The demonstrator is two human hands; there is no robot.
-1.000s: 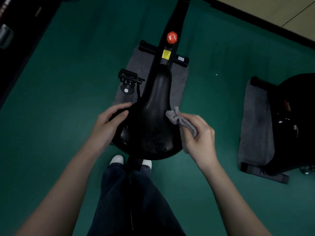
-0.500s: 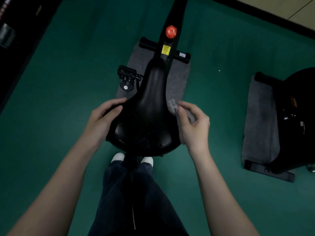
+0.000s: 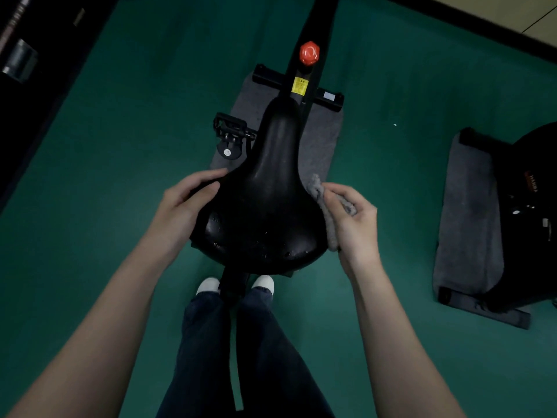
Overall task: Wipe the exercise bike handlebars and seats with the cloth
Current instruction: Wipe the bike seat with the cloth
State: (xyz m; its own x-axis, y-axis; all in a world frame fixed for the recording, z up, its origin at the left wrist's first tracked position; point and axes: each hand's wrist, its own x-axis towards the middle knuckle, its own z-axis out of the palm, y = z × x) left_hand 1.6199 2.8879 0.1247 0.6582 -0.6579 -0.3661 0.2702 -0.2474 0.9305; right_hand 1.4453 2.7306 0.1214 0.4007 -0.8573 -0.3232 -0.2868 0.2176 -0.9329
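A black bike seat [image 3: 265, 200] fills the middle of the view, its narrow nose pointing away from me. My left hand [image 3: 184, 206] grips the seat's left edge, thumb on top and fingers curled under the rim. My right hand [image 3: 351, 218] holds a grey cloth [image 3: 327, 206] bunched against the seat's right edge. The cloth runs down along that rim. The black frame [image 3: 313, 22] with a red knob [image 3: 309, 53] rises beyond the seat; the handlebars are out of view.
A pedal [image 3: 230, 129] sticks out left of the frame above a grey floor mat [image 3: 322, 137]. A second black bike [image 3: 530, 212] stands at the right on its own mat. My legs and white shoes are under the seat, on green floor [image 3: 120, 122].
My right hand slid the cloth forward and back along the seat's right edge. The left hand kept its grip on the left edge.
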